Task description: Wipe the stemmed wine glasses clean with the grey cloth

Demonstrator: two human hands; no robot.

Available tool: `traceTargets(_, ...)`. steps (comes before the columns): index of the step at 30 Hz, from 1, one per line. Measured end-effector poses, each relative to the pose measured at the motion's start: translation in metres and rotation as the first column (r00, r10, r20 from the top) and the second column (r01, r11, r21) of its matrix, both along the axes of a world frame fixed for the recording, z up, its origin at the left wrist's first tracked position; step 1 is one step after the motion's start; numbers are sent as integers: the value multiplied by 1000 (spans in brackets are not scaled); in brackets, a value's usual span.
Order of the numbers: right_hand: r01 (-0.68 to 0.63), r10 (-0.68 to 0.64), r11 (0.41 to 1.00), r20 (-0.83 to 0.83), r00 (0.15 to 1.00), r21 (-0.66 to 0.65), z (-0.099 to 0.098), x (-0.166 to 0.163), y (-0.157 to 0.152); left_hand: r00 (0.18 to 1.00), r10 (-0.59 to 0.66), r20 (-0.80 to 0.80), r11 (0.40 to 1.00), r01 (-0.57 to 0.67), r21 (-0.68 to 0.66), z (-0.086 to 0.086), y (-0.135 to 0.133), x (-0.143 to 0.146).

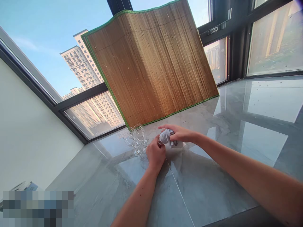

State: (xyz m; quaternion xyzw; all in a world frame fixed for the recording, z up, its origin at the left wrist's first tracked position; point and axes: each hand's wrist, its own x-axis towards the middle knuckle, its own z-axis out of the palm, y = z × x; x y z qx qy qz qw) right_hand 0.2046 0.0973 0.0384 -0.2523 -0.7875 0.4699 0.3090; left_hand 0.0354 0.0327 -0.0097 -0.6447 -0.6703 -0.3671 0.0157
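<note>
My right hand [181, 133] is closed on a crumpled light grey cloth [167, 137], its index finger stretched out to the left above it. Just in front of the cloth, my left hand [156, 153] is curled with the fingers wrapped round what looks like a stemmed wine glass. A thin clear edge shows between this hand and the cloth; the rest of that glass is hidden. Close to the left of my left hand, clear wine glasses [138, 135] stand upright in a group, their outlines overlapping.
The glossy grey tiled surface [189, 183] reflects the windows. Behind my hands a bamboo mat [151, 69] with green edging leans against the dark window frame [234, 47]. A white wall [28, 119] rises at left. A blurred patch covers the lower left corner.
</note>
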Motion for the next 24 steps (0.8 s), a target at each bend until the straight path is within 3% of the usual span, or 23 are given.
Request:
traceTargets(7,95,-92,995,-68,993,38,-3,-4,-1,997,-36,65,999,35,14,-4,4,-1)
traceTargets(18,139,-145,989,-228,963,-45,0,-8,-7,974,-135,181,991,131,34,-6,10,-3)
traceTargets(21,193,-201,980,-300,932,-57,-3,-11,-5,964,-151,218,989,146,36,-7,11,-3)
traceTargets(24,320,-336,941,-418,844,-109,-4,-13,-2,952,-152,264,988,148,36,-8,12,-3)
